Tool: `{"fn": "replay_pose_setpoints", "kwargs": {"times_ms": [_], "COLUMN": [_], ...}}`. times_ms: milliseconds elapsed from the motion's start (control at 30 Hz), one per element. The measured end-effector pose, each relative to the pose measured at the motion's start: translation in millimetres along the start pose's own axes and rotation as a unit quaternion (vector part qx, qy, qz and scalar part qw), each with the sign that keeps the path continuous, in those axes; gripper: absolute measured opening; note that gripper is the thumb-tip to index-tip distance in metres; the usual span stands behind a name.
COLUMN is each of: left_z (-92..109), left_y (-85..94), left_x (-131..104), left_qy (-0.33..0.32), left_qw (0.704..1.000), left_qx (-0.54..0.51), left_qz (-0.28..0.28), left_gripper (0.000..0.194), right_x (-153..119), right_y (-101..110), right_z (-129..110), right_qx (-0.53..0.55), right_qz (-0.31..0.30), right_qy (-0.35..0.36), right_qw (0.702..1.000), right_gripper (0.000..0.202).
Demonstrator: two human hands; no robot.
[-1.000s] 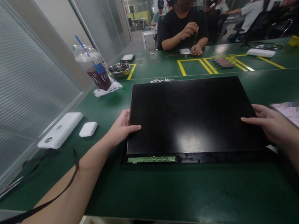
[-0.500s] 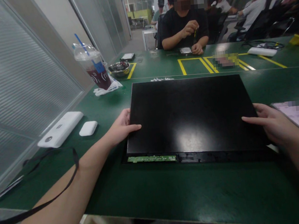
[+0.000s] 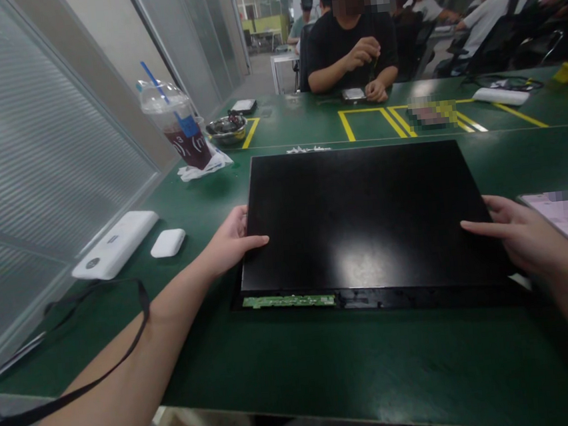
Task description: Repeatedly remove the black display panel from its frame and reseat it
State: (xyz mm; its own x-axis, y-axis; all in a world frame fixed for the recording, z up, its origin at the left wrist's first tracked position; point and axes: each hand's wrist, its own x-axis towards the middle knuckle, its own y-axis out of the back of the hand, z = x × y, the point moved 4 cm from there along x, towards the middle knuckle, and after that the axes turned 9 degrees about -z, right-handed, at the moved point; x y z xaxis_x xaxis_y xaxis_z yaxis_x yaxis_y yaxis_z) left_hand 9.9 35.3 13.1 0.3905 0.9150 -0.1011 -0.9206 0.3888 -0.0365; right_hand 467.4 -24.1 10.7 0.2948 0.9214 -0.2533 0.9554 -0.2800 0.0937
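Between my hands is a black display panel [image 3: 359, 212], glossy and flat, with a pale glare on its lower half. A narrow green circuit board [image 3: 288, 301] shows along its near edge at the left. My left hand [image 3: 236, 239] grips the left side, thumb on the face and fingers round the edge. On the right side my right hand [image 3: 509, 228] does the same, its thumb lying on the panel's face. The fingers underneath are partly hidden. The panel is over the green table [image 3: 328, 363]; I cannot tell whether its underside touches it.
To the left lie a white power bank [image 3: 116, 246], a white earbud case [image 3: 168, 243] and a black strap [image 3: 145, 303]. Beyond stand a drink cup [image 3: 183, 132] and a metal bowl [image 3: 226, 131]. A phone [image 3: 566, 219] lies at right. A co-worker [image 3: 349, 53] sits opposite, handling a small device.
Both my hands and the panel stay practically where they were. The camera view has shifted very slightly.
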Motion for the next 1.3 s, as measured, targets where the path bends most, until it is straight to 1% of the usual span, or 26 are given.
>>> {"fn": "replay_pose_setpoints", "kwargs": {"times_ms": [200, 400, 767, 900, 1167, 1300], "left_z": [-1.2, -1.0, -1.6, -1.3, -2.9, -2.4], "left_y": [0.1, 1.0, 2.1, 1.6, 2.5, 2.3], "left_x": [0.4, -0.2, 0.5, 0.2, 0.7, 0.7], "left_qy": [-0.002, -0.015, -0.014, -0.012, -0.012, -0.006], "left_qw": [1.000, 1.000, 1.000, 1.000, 1.000, 1.000], "left_qx": [-0.008, -0.004, 0.001, 0.003, 0.003, 0.008], "left_qz": [0.000, -0.009, -0.014, -0.017, -0.013, -0.012], "left_gripper": [0.061, 0.063, 0.062, 0.060, 0.061, 0.061], "right_x": [-3.0, -0.3, 0.3, 0.5, -4.0, -4.9], "right_y": [-1.8, -1.1, 1.2, 0.0, -3.8, -5.3], "right_z": [-1.8, -0.2, 1.1, 1.1, -3.2, -4.4], "right_qx": [0.004, -0.003, -0.003, -0.003, 0.000, 0.002], "right_qz": [0.013, 0.003, 0.001, 0.003, 0.015, 0.011], "right_qy": [-0.013, -0.018, -0.010, -0.023, -0.033, -0.031], "right_qw": [1.000, 1.000, 1.000, 1.000, 0.999, 0.999], "right_gripper": [0.054, 0.052, 0.051, 0.050, 0.050, 0.051]}}
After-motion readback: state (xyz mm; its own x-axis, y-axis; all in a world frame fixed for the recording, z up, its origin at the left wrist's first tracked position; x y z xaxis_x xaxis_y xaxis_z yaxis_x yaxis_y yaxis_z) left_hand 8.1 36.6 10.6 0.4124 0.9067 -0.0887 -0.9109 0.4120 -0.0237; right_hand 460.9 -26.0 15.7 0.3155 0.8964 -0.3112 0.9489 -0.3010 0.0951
